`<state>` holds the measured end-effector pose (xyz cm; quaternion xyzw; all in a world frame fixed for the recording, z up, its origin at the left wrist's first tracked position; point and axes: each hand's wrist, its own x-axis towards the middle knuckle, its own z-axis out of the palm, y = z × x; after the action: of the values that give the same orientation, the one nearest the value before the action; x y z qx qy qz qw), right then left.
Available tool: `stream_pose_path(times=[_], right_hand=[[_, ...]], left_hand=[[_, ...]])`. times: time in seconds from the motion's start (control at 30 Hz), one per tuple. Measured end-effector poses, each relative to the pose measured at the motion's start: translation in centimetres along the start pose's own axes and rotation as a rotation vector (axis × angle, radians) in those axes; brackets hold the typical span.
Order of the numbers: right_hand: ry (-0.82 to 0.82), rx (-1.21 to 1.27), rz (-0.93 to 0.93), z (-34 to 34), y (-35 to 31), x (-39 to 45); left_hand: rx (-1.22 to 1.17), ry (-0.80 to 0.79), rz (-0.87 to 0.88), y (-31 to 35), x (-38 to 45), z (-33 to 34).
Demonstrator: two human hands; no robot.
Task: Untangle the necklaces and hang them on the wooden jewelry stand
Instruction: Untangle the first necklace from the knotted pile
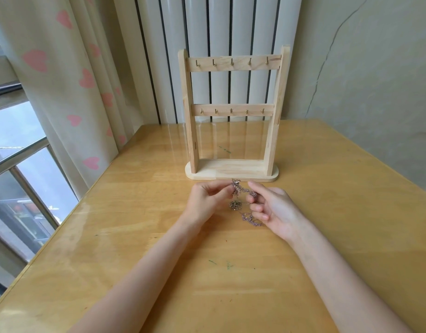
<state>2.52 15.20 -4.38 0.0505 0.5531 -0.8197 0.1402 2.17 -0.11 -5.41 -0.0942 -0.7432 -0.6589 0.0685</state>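
Wooden table seen beside window with heart-print curtain. Wooden jewelry stand set upright toward far edge; two hook rows bare. Tangled necklaces held just in front of stand base, partly lying on table. Left hand fingers pinched on tangle; right hand fingers pinched on chain.
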Motion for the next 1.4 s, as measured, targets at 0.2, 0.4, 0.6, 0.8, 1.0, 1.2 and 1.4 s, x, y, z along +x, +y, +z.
stream_pose_path(times=[0.2, 0.4, 0.6, 0.8, 1.0, 1.2, 1.4], right_hand=[[-0.010, -0.083, -0.054, 0.11, 0.13, 0.08], [-0.055, -0.265, -0.135, 0.07, 0.29, -0.04], [-0.011, -0.527, -0.144, 0.48, 0.69, -0.22], [0.102, -0.407, -0.176, 0.49, 0.35, 0.00], [0.152, -0.386, -0.252, -0.10, 0.41, 0.24], [0.019, -0.575, -0.174, 0.12, 0.68, -0.05], [0.008, -0.484, -0.176, 0.33, 0.51, -0.09]], left_hand=[[-0.312, -0.125, -0.236, 0.31, -0.23, -0.03], [-0.301, -0.018, -0.195, 0.30, -0.12, -0.11], [-0.101, 0.088, 0.050, 0.91, 0.15, -0.26], [-0.171, 0.082, -0.057, 0.91, 0.09, -0.02], [-0.216, 0.138, -0.132, 0.72, 0.08, -0.10], [-0.463, 0.090, -0.241, 0.85, 0.03, -0.45], [-0.589, 0.113, -0.283, 1.01, 0.28, -0.64]])
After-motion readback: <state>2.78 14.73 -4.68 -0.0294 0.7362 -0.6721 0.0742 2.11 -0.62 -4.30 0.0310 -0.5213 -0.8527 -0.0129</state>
